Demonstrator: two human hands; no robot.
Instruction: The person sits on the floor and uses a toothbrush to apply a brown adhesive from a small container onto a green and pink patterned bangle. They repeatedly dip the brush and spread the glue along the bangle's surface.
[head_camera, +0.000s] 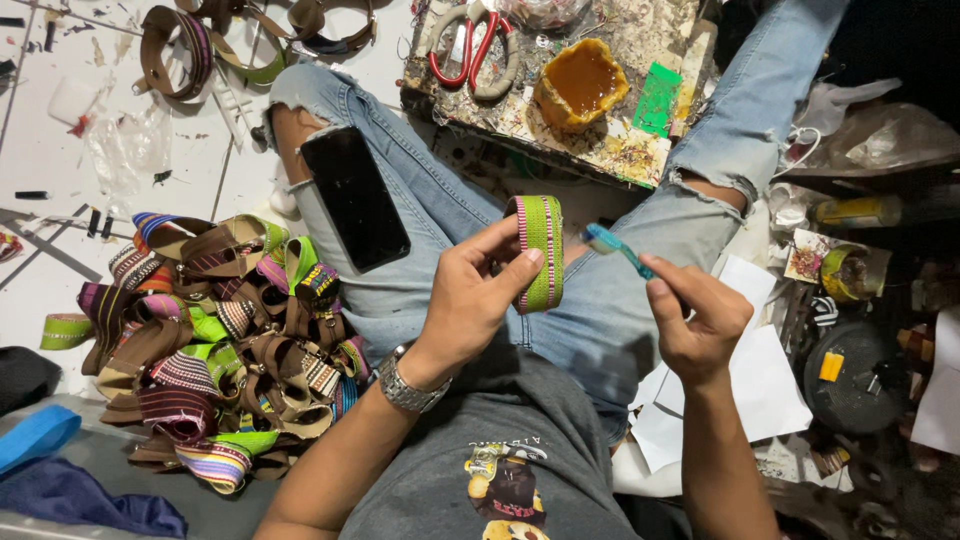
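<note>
My left hand pinches a green woven strap with pink and white stripes, held upright over my lap. A metal watch sits on that wrist. My right hand grips a blue toothbrush, its bristled head just to the right of the strap, close to it but apart. Both hands hover above my jeans-clad legs.
A black phone lies on my left thigh. A heap of woven and brown leather straps fills the floor at left. Ahead sits a stained board with an orange glue bowl, red-handled scissors and a green card. White paper and clutter lie right.
</note>
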